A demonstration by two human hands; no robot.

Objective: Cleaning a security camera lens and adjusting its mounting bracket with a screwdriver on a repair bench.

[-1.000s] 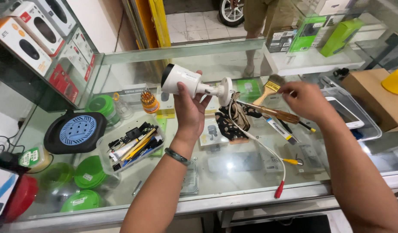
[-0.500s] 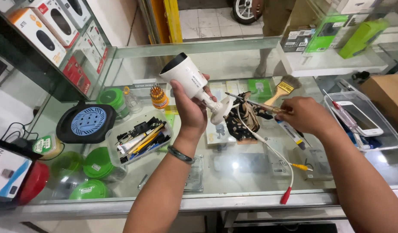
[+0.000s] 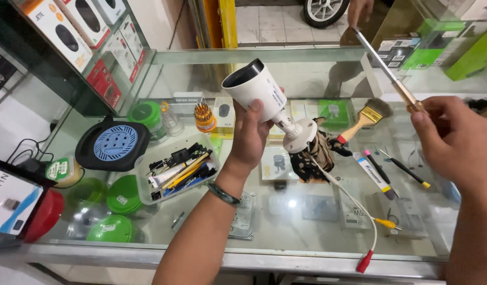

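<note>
A person holds a white security camera (image 3: 259, 89) above a glass counter (image 3: 285, 211) and has raised a screwdriver (image 3: 391, 74) beside it.

The left hand (image 3: 251, 140) grips the camera's body, its lens now tipped up and away, its round base (image 3: 301, 134) and cable (image 3: 354, 203) hanging below. Right of the camera, the right hand (image 3: 454, 140) has lifted off the counter and closes around the screwdriver's handle, tip clear of the camera. A tool tray (image 3: 177, 169) lies left of it.

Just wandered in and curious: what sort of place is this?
Probably an electronics repair shop: a glass counter, boxed gadgets on shelves, a tool tray, and a security camera in hand.
</note>
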